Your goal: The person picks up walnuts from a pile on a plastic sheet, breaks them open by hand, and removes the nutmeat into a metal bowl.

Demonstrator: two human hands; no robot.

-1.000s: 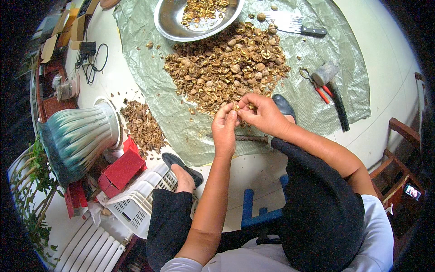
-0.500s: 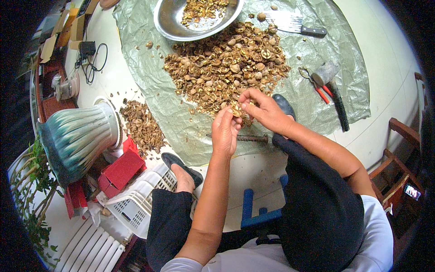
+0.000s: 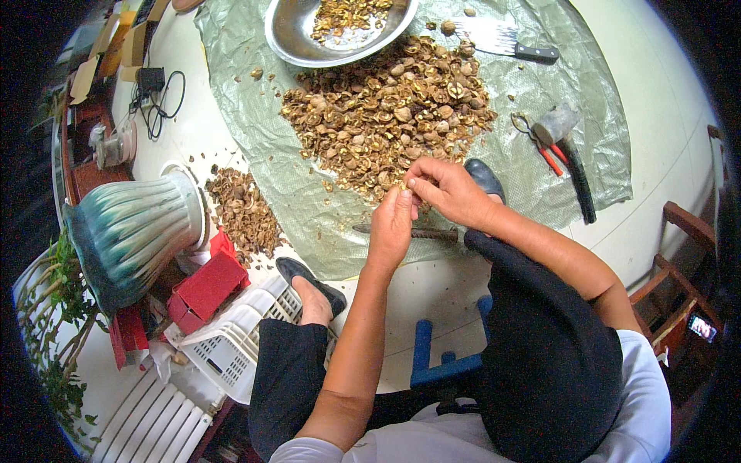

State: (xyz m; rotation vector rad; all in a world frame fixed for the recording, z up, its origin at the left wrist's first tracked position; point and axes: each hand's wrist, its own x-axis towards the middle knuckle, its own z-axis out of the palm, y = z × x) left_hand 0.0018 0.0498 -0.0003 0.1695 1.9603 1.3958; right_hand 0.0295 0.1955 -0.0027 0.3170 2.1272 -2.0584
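From my distant post I see a steel bowl [image 3: 279,38] beyond the walnut pile [image 3: 386,127], a cleaver [image 3: 494,40], red-handled pliers [image 3: 549,158] and a hammer [image 3: 571,154] off to the right, and 1 dark shoe [image 3: 484,179] crowding the pile's near edge. The sheet [image 3: 255,127] is creased, woven and green, the shells brown, rough and cupped. Mostly hidden by fingers, a small yellowish walnut piece [image 3: 403,186] sits at the pile's near side, pinched between the fingertips of the left hand [image 3: 391,225] and right hand [image 3: 451,193].
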